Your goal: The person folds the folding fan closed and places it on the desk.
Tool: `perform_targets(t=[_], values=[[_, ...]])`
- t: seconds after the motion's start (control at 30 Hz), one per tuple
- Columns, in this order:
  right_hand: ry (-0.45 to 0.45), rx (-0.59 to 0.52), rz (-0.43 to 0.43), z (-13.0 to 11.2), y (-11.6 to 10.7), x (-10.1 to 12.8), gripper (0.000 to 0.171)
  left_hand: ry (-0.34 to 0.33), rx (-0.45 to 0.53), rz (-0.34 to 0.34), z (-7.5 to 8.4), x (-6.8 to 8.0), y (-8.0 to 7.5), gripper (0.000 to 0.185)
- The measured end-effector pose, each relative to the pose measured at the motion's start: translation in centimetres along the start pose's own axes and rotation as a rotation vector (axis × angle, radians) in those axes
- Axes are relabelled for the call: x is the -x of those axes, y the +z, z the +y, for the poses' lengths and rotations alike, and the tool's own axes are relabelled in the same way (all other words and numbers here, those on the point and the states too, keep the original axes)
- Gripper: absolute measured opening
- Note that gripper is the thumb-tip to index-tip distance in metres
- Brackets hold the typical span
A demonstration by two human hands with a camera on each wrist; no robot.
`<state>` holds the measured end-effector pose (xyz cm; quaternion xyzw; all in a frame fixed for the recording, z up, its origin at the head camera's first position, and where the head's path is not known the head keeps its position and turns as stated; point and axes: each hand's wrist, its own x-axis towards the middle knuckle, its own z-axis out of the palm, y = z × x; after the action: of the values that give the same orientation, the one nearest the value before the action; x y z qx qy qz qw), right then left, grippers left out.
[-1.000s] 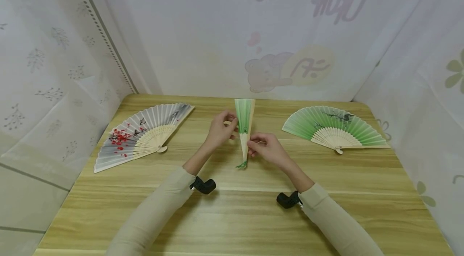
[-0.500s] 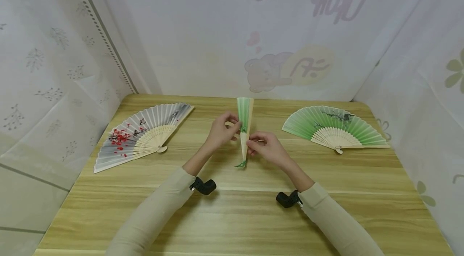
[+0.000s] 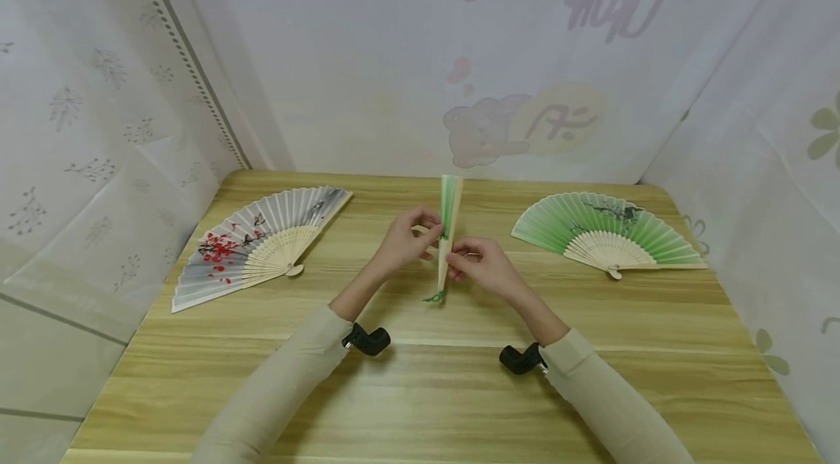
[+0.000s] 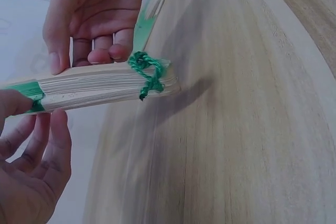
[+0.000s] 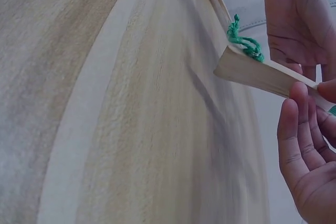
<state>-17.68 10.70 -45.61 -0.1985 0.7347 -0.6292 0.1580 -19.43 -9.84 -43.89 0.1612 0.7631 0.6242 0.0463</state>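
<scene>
Between the two hands, tilted so that its pivot end points back toward the person, is the held fan (image 3: 445, 245), gathered into a narrow stack above the table (image 3: 426, 398). The left hand (image 3: 405, 238) pinches it where the green leaf meets the bare ribs, and the right hand (image 3: 484, 263) grips it a little nearer the pivot, thumb against the edge. Judging by that slim band of leaf, closing this one looks nearly done; perhaps the last folds want pressing together. Out to the left of the left hand lies the grey fan (image 3: 252, 241) with its red blossoms, fully spread, and well to the right of the right hand is the spread green fan (image 3: 607, 230); if they are meant to be folded too, neither has been started. Only the head view takes in all three at full length. From the left wrist the packed rib edges can be counted as separate layers, with the knotted green cord (image 4: 147, 74) looped at the pivot end, a mere squiggle from above. From the right wrist the opposite side shows, a smooth pale face, though most of the leaf falls outside that picture.
</scene>
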Motion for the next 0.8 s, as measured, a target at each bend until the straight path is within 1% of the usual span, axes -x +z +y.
perform_targets(t=[0.2,0.33,0.67,0.8], values=[[-0.032,-0.004,-0.015,-0.09,-0.04,0.04,0.017,0.002,-0.022,0.020,0.18,0.08,0.09,0.009],[-0.043,0.012,-0.009,-0.15,-0.14,0.06,0.019,-0.012,-0.040,0.046,0.33,0.08,0.20,0.009],[-0.099,0.103,0.013,-0.61,0.07,-0.02,0.020,-0.051,-0.061,0.112,0.26,-0.15,0.66,0.009],[-0.104,0.175,0.032,-0.81,0.23,-0.08,0.020,-0.052,-0.062,0.127,0.20,-0.25,0.83,0.009]])
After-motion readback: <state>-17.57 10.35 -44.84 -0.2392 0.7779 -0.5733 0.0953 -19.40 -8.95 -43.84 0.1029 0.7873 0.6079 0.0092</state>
